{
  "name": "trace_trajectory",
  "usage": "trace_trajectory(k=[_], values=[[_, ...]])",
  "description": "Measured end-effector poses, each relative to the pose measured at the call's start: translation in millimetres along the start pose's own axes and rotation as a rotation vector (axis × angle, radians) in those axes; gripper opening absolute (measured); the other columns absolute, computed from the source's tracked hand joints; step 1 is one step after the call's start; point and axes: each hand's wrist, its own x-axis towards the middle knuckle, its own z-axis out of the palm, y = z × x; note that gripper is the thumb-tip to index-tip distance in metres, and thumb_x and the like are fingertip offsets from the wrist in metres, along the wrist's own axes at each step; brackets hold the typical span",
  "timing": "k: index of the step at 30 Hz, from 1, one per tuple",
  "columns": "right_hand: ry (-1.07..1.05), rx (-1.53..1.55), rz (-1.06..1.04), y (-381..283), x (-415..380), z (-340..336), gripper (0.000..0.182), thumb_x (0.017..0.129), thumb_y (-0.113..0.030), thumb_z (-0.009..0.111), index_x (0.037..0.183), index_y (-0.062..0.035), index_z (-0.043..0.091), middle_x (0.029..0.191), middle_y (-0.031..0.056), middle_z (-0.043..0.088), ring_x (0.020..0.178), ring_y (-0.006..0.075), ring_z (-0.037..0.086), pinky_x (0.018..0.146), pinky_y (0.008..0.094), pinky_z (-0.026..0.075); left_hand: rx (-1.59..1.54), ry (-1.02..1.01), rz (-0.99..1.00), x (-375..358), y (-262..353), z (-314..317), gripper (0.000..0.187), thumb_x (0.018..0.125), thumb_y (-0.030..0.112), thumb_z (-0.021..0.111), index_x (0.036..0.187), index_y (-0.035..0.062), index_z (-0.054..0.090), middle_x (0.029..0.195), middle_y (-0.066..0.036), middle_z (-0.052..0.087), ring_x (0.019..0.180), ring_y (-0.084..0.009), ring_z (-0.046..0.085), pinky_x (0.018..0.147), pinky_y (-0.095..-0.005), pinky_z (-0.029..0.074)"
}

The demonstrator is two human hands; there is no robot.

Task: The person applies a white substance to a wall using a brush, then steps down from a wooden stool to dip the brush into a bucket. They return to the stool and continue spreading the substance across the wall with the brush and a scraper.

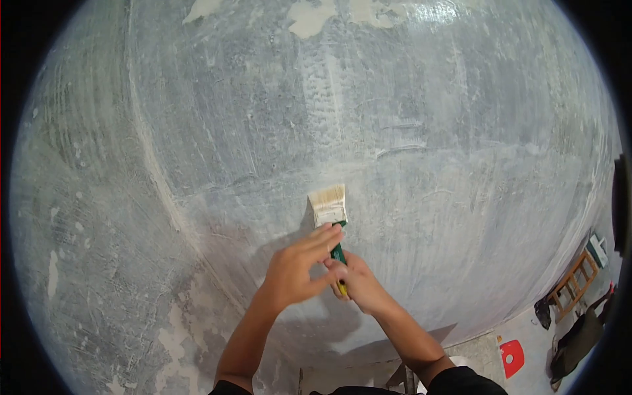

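Observation:
A paintbrush (329,203) with pale bristles, a whitish ferrule and a green handle with a yellow end points up against the grey, patchy wall (421,217). My right hand (359,283) is closed around the lower part of its handle. In front of the handle's upper part, just below the ferrule, my left hand (296,268) has its fingers stretched out and its thumb apart, reaching towards my right hand. The left fingertips overlap the brush in this view and hide part of it.
Rough whitish streaks and a raised seam (158,174) mark the wall, which meets another wall on the left. At lower right are a red plastic piece (511,359), a wooden ladder-like frame (574,283), a black bag (543,312) and dark clothing-like material (579,345).

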Motion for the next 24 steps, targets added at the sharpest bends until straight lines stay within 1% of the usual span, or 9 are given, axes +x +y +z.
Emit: trace_trajectory(k=[2, 3, 7, 11, 14, 15, 17, 20, 24], values=[[-0.08, -0.105, -0.08, -6.8, -11.2, 4.9, 0.029, 0.106, -0.028, 0.05, 0.116, -0.0022, 0.057, 0.072, -0.0024, 0.054, 0.057, 0.0064, 0.049, 0.048, 0.0235, 0.037, -0.013, -0.009, -0.013, -0.3, 17.8, -13.8, 0.06, 0.087, 0.041, 0.073, 0.133, 0.0028, 0.064, 0.141, -0.015, 0.06, 0.136, -0.0307, 0.053, 0.111, -0.0415, 0.045], [-0.087, -0.098, -0.081, -17.8, -12.1, 11.9, 0.029, 0.106, -0.028, 0.05, 0.116, -0.0022, 0.057, 0.072, -0.0024, 0.054, 0.057, 0.0064, 0.049, 0.048, 0.0235, 0.037, 0.033, 0.04, 0.061, 6.5, 23.9, -23.2, 0.064, 0.084, 0.043, 0.074, 0.133, 0.0032, 0.064, 0.142, -0.015, 0.06, 0.137, -0.031, 0.052, 0.112, -0.0425, 0.044], [-0.063, -0.309, -0.651, -77.0, 29.4, 30.5, 0.031, 0.105, -0.024, 0.05, 0.122, 0.0014, 0.056, 0.084, -0.0002, 0.06, 0.069, 0.0078, 0.056, 0.056, 0.024, 0.044, 0.234, 0.147, 0.23, 64.3, 29.1, -69.1, 0.065, 0.083, 0.04, 0.076, 0.136, 0.0041, 0.063, 0.143, -0.016, 0.059, 0.138, -0.0328, 0.05, 0.115, -0.0453, 0.04], [-0.09, -0.356, -0.658, -175.8, 64.4, 40.1, 0.028, 0.104, -0.027, 0.044, 0.1, -0.0036, 0.06, 0.066, 0.0015, 0.055, 0.056, 0.0101, 0.051, 0.048, 0.0254, 0.037, 0.286, 0.33, 0.42, 149.5, 16.7, -109.0, 0.056, 0.091, 0.032, 0.069, 0.137, 0.0016, 0.06, 0.143, -0.019, 0.058, 0.138, -0.0334, 0.051, 0.115, -0.0423, 0.04], [-0.123, -0.344, -0.641, -212.0, 101.9, 38.5, 0.03, 0.104, -0.028, 0.042, 0.093, -0.006, 0.058, 0.059, 0.0006, 0.051, 0.048, 0.0098, 0.044, 0.044, 0.0266, 0.033, 0.129, 0.376, 0.345, 186.6, 1.8, -117.8, 0.05, 0.098, 0.032, 0.061, 0.137, 0.0002, 0.061, 0.142, -0.022, 0.058, 0.136, -0.0335, 0.052, 0.114, -0.0404, 0.04], [-0.12, -0.348, -0.642, -208.0, 105.7, 37.3, 0.03, 0.104, -0.028, 0.042, 0.093, -0.006, 0.058, 0.059, 0.0006, 0.051, 0.048, 0.0098, 0.044, 0.044, 0.0266, 0.033, 0.031, 0.343, 0.243, 188.1, -3.3, -114.7, 0.049, 0.102, 0.035, 0.056, 0.136, -0.001, 0.061, 0.141, -0.023, 0.058, 0.135, -0.0325, 0.053, 0.113, -0.0393, 0.039], [-0.143, -0.24, -0.484, -190.7, 113.8, 29.3, 0.041, 0.108, -0.04, 0.037, 0.092, -0.0096, 0.057, 0.059, -0.0023, 0.049, 0.046, 0.0063, 0.039, 0.043, 0.0237, 0.025, -0.045, 0.317, 0.196, 177.7, -16.5, -99.6, 0.051, 0.102, 0.038, 0.056, 0.134, -0.0015, 0.062, 0.141, -0.022, 0.058, 0.135, -0.0324, 0.053, 0.113, -0.0394, 0.039], [-0.118, -0.216, -0.339, -136.0, 90.3, 19.1, 0.037, 0.109, -0.041, 0.038, 0.097, -0.0096, 0.054, 0.058, -0.0008, 0.049, 0.045, 0.0075, 0.041, 0.042, 0.0238, 0.027, -0.129, 0.23, 0.156, 141.4, -34.3, -69.6, 0.057, 0.102, 0.046, 0.054, 0.13, -0.0026, 0.065, 0.138, -0.023, 0.06, 0.134, -0.0339, 0.054, 0.113, -0.04, 0.04], [-0.111, -0.14, -0.107, -72.2, 51.7, 8.8, 0.032, 0.108, -0.039, 0.042, 0.102, -0.0089, 0.052, 0.061, 0.0012, 0.053, 0.046, 0.0072, 0.042, 0.041, 0.023, 0.029, -0.135, 0.104, 0.099, 77.4, -30.1, -33.8, 0.072, 0.101, 0.06, 0.043, 0.129, -0.0025, 0.066, 0.136, -0.021, 0.062, 0.135, -0.0364, 0.053, 0.113, -0.0434, 0.04]])
